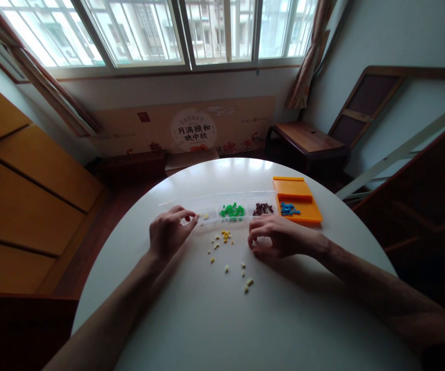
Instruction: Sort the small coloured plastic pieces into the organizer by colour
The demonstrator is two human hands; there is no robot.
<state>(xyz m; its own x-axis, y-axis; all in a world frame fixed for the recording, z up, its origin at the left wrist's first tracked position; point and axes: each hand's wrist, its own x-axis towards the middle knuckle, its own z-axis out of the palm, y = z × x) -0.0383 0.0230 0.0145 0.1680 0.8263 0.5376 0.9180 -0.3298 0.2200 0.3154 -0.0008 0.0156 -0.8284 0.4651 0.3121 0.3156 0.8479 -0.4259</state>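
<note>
My left hand (170,229) is at the left part of a clear plastic box (245,196), thumb and forefinger pinched together. Whatever lies between those fingertips is too small to make out. Pale yellow pieces (206,216) lie in the compartment beside it. Green bricks (232,211) and dark brown bricks (263,208) fill the other compartments. My right hand (274,237) rests low over the table in front of the brown bricks, its fingers curled and closed; their contents are hidden. Between my hands, small yellow pieces (226,235) and cream pieces (249,282) lie scattered.
An orange tray (294,188) with blue bricks (289,208) stands at the box's right end. All this is on a round white table (191,319). Beyond it are a wooden stool (307,136), a printed panel (130,123) and a window (222,31).
</note>
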